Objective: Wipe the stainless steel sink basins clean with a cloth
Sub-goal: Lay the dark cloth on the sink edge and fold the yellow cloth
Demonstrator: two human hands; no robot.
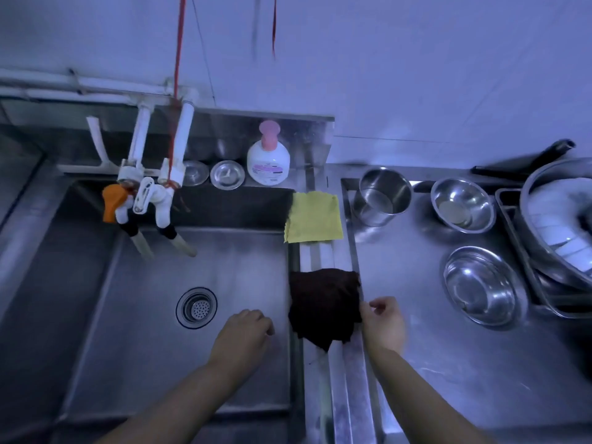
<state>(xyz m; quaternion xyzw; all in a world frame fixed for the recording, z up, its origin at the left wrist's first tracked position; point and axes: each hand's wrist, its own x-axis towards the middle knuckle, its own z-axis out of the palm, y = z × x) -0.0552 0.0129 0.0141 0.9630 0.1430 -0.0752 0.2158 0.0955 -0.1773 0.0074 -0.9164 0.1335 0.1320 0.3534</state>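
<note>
From my head camera, the dark cloth (323, 302) lies draped over the divider ridge (352, 379) between the two basins, spread there so I can lift it easily. My right hand (382, 322) is at its right edge, fingers curled as if pinching the hem, though I cannot tell whether I truly grip it. My left hand (245, 331) hovers loosely curled and empty over the left basin (144, 315), near the drain (196, 307). A yellow cloth (314, 217) rests farther along the same ridge, out of my way.
</note>
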